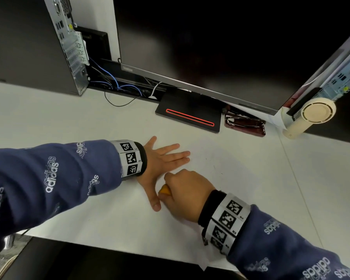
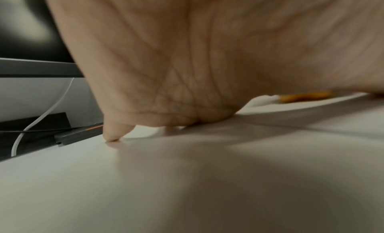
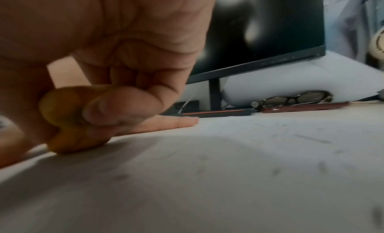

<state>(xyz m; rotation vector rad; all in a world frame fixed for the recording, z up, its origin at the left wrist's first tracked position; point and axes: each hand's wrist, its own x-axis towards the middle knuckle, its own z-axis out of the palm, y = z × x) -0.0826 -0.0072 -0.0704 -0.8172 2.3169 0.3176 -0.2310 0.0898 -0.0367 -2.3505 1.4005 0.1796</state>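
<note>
My left hand (image 1: 166, 158) lies flat, palm down, on the white desk (image 1: 89, 122), fingers straight and spread, thumb stretched toward me. In the left wrist view its palm (image 2: 187, 56) fills the frame and a fingertip (image 2: 112, 136) touches the desk. My right hand (image 1: 182, 190) sits just beside the left thumb, fingers curled round a small orange object (image 1: 164, 189). The right wrist view shows that orange object (image 3: 68, 121) gripped in the fingers (image 3: 116, 108) and pressed against the desk; most of it is hidden by the hand.
A dark monitor (image 1: 220, 47) stands behind on a black base with a red line (image 1: 190, 116). A computer tower (image 1: 28, 43) with blue cables is at the left. Glasses on a dark red case (image 1: 245, 124) and a cream fan (image 1: 311, 116) lie at the right.
</note>
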